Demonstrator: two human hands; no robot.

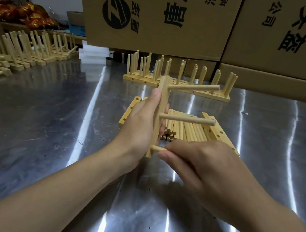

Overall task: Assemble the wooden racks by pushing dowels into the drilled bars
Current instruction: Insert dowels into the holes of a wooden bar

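My left hand [140, 126] grips a drilled wooden bar [161, 105] held on edge above the metal table, its length running away from me. Two dowels stick out of the bar to the right: an upper dowel [193, 87] and a middle dowel [187, 119]. My right hand [196, 163] pinches a third dowel [158, 148] whose tip sits at the bar's near end. Behind the bar lies a pile of loose dowels [184, 129], flanked by a drilled bar on the left [130, 110] and more drilled bars on the right [218, 134].
Finished racks with upright dowels stand in a row at the back [180, 80] and along the left side [26, 49]. Large cardboard boxes [158, 14] rise behind them. White plastic blocks [93, 53] sit at the back left. The steel tabletop [47, 119] is shiny.
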